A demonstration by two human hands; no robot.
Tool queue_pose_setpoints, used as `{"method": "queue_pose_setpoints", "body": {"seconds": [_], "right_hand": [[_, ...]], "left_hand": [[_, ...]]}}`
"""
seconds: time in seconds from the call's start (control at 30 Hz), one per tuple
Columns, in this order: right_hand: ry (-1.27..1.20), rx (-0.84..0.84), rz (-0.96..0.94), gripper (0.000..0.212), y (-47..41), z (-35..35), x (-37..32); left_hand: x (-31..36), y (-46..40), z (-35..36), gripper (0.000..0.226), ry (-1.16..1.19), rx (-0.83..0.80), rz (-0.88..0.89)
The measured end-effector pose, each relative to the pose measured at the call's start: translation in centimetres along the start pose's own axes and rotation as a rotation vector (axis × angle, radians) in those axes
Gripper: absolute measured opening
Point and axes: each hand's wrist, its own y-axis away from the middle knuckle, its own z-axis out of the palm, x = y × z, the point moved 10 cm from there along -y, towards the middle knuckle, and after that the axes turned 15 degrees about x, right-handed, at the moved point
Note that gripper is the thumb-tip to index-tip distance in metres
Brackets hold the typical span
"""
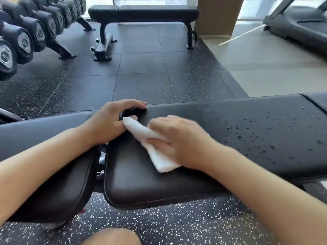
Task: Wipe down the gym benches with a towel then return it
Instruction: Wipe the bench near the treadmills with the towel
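Currently mid-wipe on the near counter (159, 183): risk of leaving the droplets (265, 137) on the right half if strokes stay short, or dragging the towel (141, 131) into the pad gap (snag). Right hand (178, 138) flat, fingers (159, 141) straight, pressing towel onto the pad. Left hand (113, 119) with fingers curled over a dark object at the far edge, likely bracing.

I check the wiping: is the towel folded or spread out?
Folded: the white towel lies as a thick narrow strip under the right hand.
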Motion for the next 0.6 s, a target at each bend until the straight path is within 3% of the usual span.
{"method": "queue_pose_setpoints", "body": {"seconds": [0.07,0.13,0.3,0.43,0.5,0.6], "right_hand": [[0.147,0.032,0.139,0.025,0.0,-2.2,4.5],[0.103,0.13,0.202,0.009,1.3,-4.5,5.0],[-0.006,0.055,0.026,0.02,7.4,-3.9,-2.8],[0.109,0.105,0.273,0.025,8.2,-8.0,5.5],[0.16,0.151,0.316,0.025,8.7,-8.9,5.9],[0.115,0.145,0.175,0.022,9.4,-6.9,0.3]], "left_hand": [[0.1,0.0,-0.1,0.04,-0.046,0.006,0.012],[0.5,0.3,0.2,0.041,-0.079,-0.002,0.032],[1.4,0.4,0.7,0.036,-0.148,-0.039,0.098],[5.7,0.8,3.4,0.036,-0.17,-0.136,0.238],[8.3,0.2,5.4,0.038,-0.143,-0.188,0.295],[10.9,-2.0,7.9,0.03,-0.083,-0.205,0.32]]}}
